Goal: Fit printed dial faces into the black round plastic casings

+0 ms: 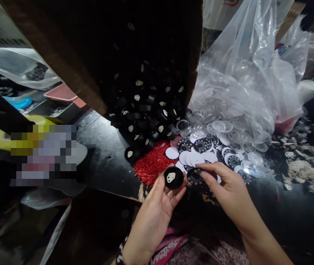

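The left hand (158,200) is gripping a black cap (178,180) in its fingers (160,184) (a pale plate (170,177) is showing inside), while the right hand (228,186) is pinching a printed disc (194,177) just beside it, near red bits (151,163) on the bench (104,162).

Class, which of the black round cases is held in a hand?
The case in the left hand; the others lie heaped at the cardboard box.
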Available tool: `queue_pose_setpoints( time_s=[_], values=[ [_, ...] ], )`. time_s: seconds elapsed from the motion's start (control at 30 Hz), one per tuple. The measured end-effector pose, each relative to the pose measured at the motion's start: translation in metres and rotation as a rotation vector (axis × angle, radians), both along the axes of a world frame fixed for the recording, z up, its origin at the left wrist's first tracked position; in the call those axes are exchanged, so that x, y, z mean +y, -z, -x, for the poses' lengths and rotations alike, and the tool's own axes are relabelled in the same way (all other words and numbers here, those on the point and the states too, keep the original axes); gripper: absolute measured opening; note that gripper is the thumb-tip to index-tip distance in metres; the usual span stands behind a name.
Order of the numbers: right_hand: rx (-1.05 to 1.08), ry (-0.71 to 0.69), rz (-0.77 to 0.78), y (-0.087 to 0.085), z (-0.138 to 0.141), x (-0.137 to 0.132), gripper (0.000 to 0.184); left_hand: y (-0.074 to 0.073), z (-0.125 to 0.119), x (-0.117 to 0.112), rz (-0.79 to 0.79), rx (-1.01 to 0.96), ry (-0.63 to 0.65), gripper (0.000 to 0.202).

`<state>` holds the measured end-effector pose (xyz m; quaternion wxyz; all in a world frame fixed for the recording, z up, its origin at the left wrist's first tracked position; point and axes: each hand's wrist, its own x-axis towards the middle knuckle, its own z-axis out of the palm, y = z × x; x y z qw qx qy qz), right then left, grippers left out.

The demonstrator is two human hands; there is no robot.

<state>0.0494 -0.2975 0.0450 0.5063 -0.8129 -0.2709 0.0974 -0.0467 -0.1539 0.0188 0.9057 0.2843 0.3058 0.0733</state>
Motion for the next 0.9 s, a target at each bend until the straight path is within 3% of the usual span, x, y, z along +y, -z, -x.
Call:
queue_pose_setpoints(
  time_s=[0.13,0.23,0.5,0.7,0.9],
  values=[
    [-0.015,-0.097,-0.005,-0.002,0.012,0.011,0.018,0.0,0.005,-0.011,0.002,-0.015,0.029,0.025],
    [0.023,-0.076,0.031,-0.003,0.017,0.018,0.015,0.0,0.009,-0.013,-0.079,0.035,0.057,0.027],
    [0.063,-0.171,0.114,-0.013,0.01,0.017,0.015,0.014,0.016,0.005,-0.282,0.073,0.258,0.033],
    [0.105,-0.14,0.158,-0.002,0.009,0.017,0.011,0.013,0.017,0.006,-0.311,0.034,0.298,0.033],
    [0.277,-0.173,0.113,0.008,0.017,0.01,0.019,0.009,0.015,0.0,-0.359,0.087,0.319,0.03]
  ],
)
